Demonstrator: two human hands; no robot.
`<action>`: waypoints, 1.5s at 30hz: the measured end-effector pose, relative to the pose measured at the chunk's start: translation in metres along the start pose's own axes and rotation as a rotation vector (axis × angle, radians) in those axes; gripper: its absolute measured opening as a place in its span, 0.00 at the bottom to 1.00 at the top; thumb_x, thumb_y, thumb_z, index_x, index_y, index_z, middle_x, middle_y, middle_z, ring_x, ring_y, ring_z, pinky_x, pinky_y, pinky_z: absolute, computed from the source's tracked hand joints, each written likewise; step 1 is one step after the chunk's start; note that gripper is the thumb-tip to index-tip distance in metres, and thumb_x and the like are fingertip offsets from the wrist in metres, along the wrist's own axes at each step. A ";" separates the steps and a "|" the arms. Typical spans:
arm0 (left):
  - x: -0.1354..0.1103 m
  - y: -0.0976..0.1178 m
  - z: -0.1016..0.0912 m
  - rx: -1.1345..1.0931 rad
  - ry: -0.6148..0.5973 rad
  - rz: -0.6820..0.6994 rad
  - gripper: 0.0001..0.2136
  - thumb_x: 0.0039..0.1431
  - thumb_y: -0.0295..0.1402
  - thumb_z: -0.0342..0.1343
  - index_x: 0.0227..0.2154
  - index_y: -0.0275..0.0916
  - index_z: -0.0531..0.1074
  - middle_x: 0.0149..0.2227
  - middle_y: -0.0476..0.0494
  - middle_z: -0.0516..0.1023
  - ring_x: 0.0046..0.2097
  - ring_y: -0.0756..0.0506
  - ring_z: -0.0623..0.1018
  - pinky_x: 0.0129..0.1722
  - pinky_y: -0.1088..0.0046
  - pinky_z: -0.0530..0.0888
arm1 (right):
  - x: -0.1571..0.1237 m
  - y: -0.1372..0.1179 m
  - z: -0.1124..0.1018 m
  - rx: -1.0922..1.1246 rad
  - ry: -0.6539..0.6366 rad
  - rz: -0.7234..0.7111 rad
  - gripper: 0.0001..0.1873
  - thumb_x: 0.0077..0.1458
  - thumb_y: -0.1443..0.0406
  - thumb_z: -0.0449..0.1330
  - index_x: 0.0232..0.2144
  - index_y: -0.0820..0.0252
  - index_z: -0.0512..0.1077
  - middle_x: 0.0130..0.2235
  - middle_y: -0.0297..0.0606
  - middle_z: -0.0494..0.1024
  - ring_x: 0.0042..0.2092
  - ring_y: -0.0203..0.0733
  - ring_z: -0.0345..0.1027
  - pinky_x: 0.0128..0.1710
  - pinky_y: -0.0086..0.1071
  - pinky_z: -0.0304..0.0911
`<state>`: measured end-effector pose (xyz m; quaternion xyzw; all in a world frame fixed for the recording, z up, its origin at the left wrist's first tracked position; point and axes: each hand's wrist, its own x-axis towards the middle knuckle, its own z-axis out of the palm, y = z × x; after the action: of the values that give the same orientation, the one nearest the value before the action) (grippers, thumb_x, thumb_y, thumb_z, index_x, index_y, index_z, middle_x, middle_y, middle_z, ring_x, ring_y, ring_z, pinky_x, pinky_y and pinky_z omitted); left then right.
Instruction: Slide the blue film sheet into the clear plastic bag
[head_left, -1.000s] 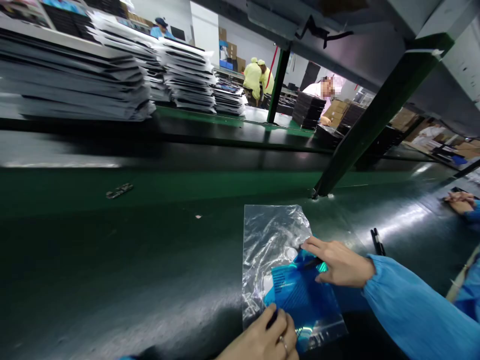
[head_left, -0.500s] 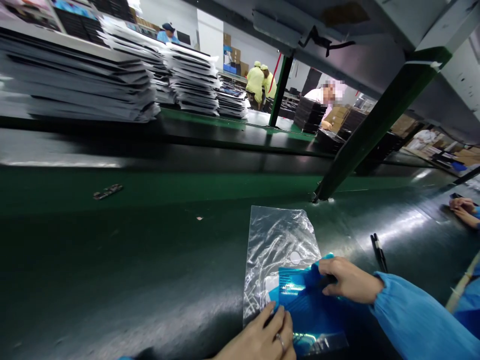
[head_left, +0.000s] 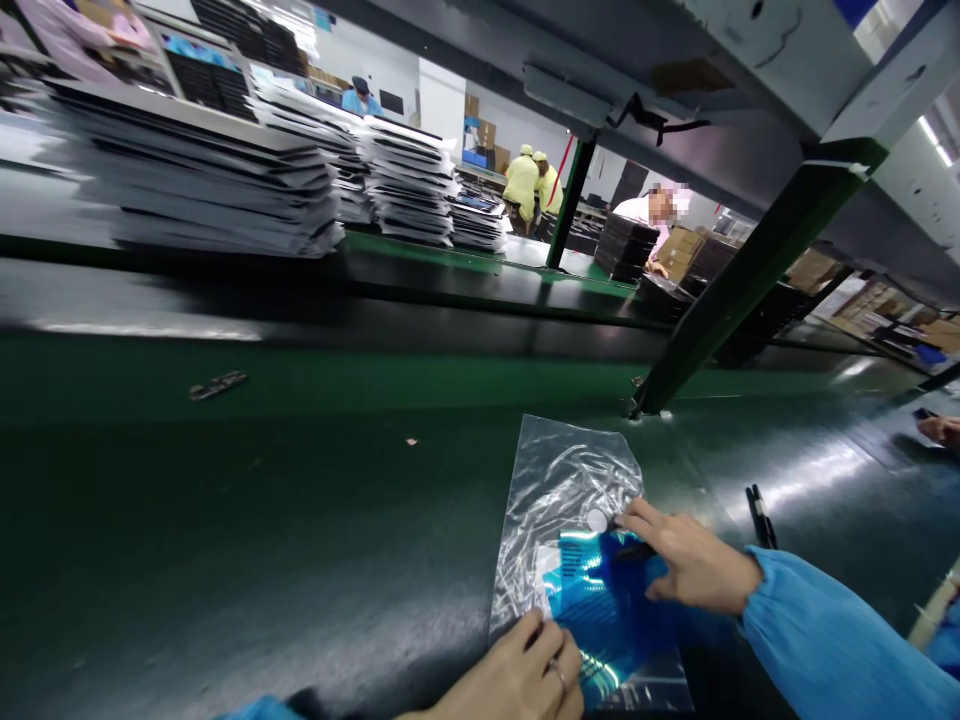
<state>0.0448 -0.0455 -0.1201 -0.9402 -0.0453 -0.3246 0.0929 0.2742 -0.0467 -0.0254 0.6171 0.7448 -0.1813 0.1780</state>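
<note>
A clear plastic bag (head_left: 559, 490) lies flat on the dark green belt (head_left: 300, 520) in front of me. A shiny blue perforated sheet (head_left: 600, 605) sits partly inside its near end. My right hand (head_left: 686, 560), in a blue sleeve, rests on the sheet with the forefinger stretched to its far edge. My left hand (head_left: 525, 675), with a ring on one finger, pinches the bag's near left edge.
Stacks of flat dark sheets (head_left: 210, 190) line the raised shelf behind the belt. A slanted green post (head_left: 720, 300) meets the belt just beyond the bag. A black pen (head_left: 761, 502) lies to the right. Another person's hand (head_left: 941, 430) rests at far right. Several people work in the background.
My right hand has pushed the blue sheet a little deeper into the bag, its forefinger now stretched out. The view has shifted slightly up and to the left.
</note>
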 end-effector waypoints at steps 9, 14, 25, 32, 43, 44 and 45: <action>0.003 0.002 -0.002 -0.004 -0.022 -0.001 0.03 0.56 0.28 0.56 0.28 0.35 0.69 0.33 0.47 0.74 0.34 0.47 0.71 0.37 0.70 0.67 | 0.002 0.005 0.012 0.112 0.038 0.089 0.15 0.38 0.70 0.65 0.31 0.60 0.65 0.36 0.36 0.72 0.38 0.45 0.66 0.35 0.33 0.57; 0.003 0.008 0.018 0.081 0.102 -0.058 0.08 0.54 0.31 0.59 0.24 0.35 0.67 0.29 0.48 0.74 0.30 0.49 0.69 0.33 0.72 0.67 | -0.006 0.011 0.016 0.183 0.064 0.103 0.14 0.39 0.72 0.59 0.33 0.60 0.66 0.39 0.39 0.72 0.40 0.48 0.67 0.37 0.36 0.58; 0.006 0.007 -0.012 -0.006 -0.052 -0.015 0.05 0.57 0.30 0.53 0.31 0.33 0.71 0.35 0.41 0.74 0.36 0.43 0.71 0.39 0.65 0.67 | -0.037 0.007 0.039 0.541 0.065 0.256 0.13 0.41 0.64 0.59 0.33 0.61 0.65 0.31 0.36 0.70 0.34 0.43 0.63 0.33 0.32 0.57; 0.010 0.004 -0.031 -0.013 -0.183 0.013 0.08 0.60 0.30 0.50 0.35 0.31 0.72 0.38 0.38 0.74 0.38 0.42 0.71 0.40 0.64 0.67 | -0.037 -0.017 0.043 0.697 0.045 0.233 0.08 0.39 0.65 0.60 0.23 0.60 0.62 0.25 0.31 0.65 0.29 0.38 0.58 0.28 0.29 0.52; 0.030 -0.015 -0.048 -0.297 -0.159 -0.173 0.12 0.64 0.37 0.47 0.36 0.34 0.70 0.39 0.43 0.73 0.41 0.44 0.72 0.48 0.63 0.65 | -0.097 0.022 0.077 0.807 0.371 0.466 0.17 0.49 0.50 0.55 0.28 0.58 0.68 0.30 0.36 0.72 0.36 0.46 0.65 0.35 0.32 0.58; 0.036 -0.016 -0.044 -0.326 -0.200 -0.164 0.14 0.63 0.41 0.48 0.39 0.34 0.70 0.44 0.41 0.73 0.45 0.42 0.71 0.50 0.63 0.64 | -0.106 0.028 0.087 0.800 0.410 0.523 0.18 0.48 0.49 0.56 0.26 0.58 0.68 0.29 0.36 0.72 0.35 0.46 0.65 0.34 0.32 0.59; 0.041 -0.016 -0.039 -0.343 -0.251 -0.130 0.18 0.62 0.45 0.48 0.43 0.34 0.69 0.49 0.38 0.70 0.50 0.40 0.70 0.51 0.62 0.63 | -0.116 0.033 0.097 0.798 0.448 0.580 0.19 0.47 0.49 0.56 0.24 0.58 0.67 0.28 0.36 0.71 0.34 0.46 0.65 0.33 0.31 0.59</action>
<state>0.0515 -0.0369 -0.0619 -0.9703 -0.0613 -0.2133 -0.0961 0.3309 -0.1877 -0.0543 0.8405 0.4370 -0.2575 -0.1905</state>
